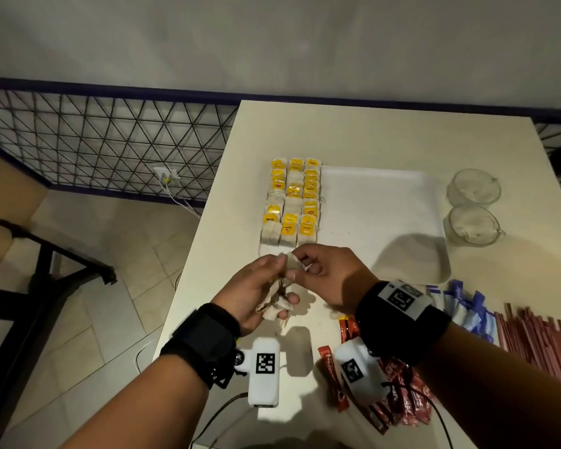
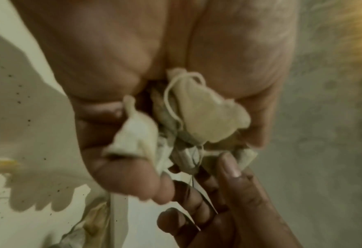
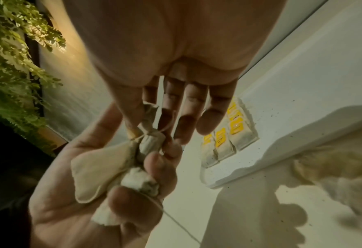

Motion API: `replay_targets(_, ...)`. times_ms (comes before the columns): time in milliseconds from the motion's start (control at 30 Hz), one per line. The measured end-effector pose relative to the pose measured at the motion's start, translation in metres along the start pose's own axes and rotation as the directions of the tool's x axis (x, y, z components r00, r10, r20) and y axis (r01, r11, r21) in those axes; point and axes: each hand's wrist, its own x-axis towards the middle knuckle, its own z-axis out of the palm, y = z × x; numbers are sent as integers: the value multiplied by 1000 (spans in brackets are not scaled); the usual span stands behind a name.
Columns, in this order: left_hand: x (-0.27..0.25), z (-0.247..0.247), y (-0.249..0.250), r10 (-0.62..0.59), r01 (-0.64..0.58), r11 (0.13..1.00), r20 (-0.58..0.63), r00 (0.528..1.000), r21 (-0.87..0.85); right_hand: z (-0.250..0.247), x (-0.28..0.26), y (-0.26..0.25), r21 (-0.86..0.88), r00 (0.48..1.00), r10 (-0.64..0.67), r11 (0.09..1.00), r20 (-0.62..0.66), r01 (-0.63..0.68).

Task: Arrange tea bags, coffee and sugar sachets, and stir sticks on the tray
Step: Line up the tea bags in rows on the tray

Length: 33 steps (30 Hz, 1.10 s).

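Pale tea bags [image 1: 277,306] bunched in left hand [image 1: 256,293] grip; right hand [image 1: 331,277] pinches one.

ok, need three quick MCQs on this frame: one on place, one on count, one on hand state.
1. Where on the white tray are the laid-out tea bags?
A. left end
B. right end
C. centre

2. How many glass cups stand beside the tray?
A. one
B. two
C. four

3. What is the left hand doing?
A. resting flat
B. gripping a bunch of tea bags
C. holding stir sticks

Key: 1 A, rows lie along the tray's left end; 2 B, two cups at its right; 3 B, fingers curl round the bags while the right hand pinches one.
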Motion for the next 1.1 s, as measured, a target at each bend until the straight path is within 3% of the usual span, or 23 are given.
replay_targets(300,-18,-9,20,153,-161,985,-115,981,-64,-19,2,-11,264,992,-79,959,-101,103)
replay_targets(467,-22,-7,19,286,-256,953,-198,938,163,-30,4,-16,374,998,-35,926,-52,52)
replay_targets(567,-20,1,19,424,-326,851,-174,889,412,-33,6,-17,435,1000,6,900,15,-12)
replay_targets(700,-20,9,20,560,-380,606,-36,827,699,-33,10,-16,544,989,79,828,129,-137)
replay_targets(800,-18,15,19,622,-408,499,12,783,764,-33,12,-12,503,967,138,833,214,-230)
replay_targets(867,-16,16,23,616,-374,494,-12,788,785,-33,13,-9,447,966,199,858,166,-253)
replay_targets(900,-15,17,26,587,-343,512,-29,809,787,-35,14,-8,383,977,197,899,80,-212)
replay_targets(967,-13,16,32,520,-283,520,-35,854,806,-38,13,-6,181,995,63,982,-78,-48)
replay_targets(1033,-12,17,38,481,-257,484,-9,877,837,-37,11,-8,57,993,-95,993,-66,99)
replay_targets(1100,-11,16,42,464,-258,467,14,886,846,-34,11,-10,52,987,-154,986,-54,156)
